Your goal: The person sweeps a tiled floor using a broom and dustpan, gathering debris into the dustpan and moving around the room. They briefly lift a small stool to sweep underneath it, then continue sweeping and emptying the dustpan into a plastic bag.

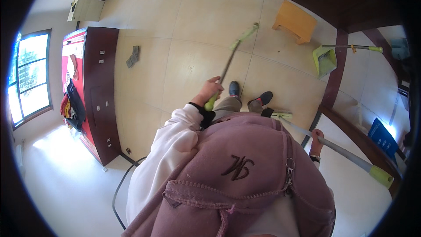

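My left hand (211, 90) is closed round the green grip of a long-handled broom (228, 65). The broom's thin grey pole slants away from me, and its pale green head rests on the floor ahead. At my right side, the fingers of my right hand (316, 142) wrap round a thicker grey mop pole (347, 151) with a green end piece. A flat, pale green head shows at its other end, beside my right shoe (265, 98). Part of this pole is hidden by my jacket.
Ahead to the right stands a small yellow stool (294, 21). A green dustpan (325, 60) with a long handle is near the dark threshold (334, 77). Left are a dark red cabinet (99, 92) with clothes on it and a grey object (133, 57) on the floor.
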Motion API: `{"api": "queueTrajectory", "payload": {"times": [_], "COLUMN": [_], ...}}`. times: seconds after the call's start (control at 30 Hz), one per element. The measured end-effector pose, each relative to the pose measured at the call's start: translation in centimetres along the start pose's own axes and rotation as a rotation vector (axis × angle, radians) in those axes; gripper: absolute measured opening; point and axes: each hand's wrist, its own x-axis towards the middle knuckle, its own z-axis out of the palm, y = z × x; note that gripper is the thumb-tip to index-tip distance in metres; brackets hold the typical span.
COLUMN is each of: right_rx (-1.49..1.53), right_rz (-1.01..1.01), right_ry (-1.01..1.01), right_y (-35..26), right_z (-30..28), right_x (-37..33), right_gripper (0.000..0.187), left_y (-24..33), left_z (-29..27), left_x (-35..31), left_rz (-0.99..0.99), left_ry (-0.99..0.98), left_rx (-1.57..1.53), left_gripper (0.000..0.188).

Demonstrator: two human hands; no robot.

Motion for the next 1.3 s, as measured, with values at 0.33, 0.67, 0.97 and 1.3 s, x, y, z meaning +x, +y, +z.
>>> {"api": "queueTrajectory", "payload": {"times": [0.33, 0.67, 0.97, 1.3], "right_rx": [-0.170, -0.118, 0.027, 0.247], "right_rz": [-0.078, 0.072, 0.126, 0.225], "right_ry": [-0.041, 0.015, 0.025, 0.181], "right_y": [-1.9, -3.0, -0.7, 7.1], "right_z": [0.3, 0.0, -1.9, -10.2], "right_x": [-2.7, -6.2, -5.1, -2.9], "right_gripper": [0.012, 0.013, 0.015, 0.013], "left_y": [-4.8, -6.6, -2.9, -5.1], "left_z": [-14.2, -12.8, 5.2, 28.0], "left_x": [1.4, 11.8, 13.2, 14.4], "left_rz": [-0.062, -0.027, -0.045, -0.043], "left_ry": [0.326, 0.336, 0.147, -0.111], "left_rx": [-0.264, -0.493, -0.060, 0.311], "left_gripper": [0.018, 0.006, 0.008, 0.006]}}
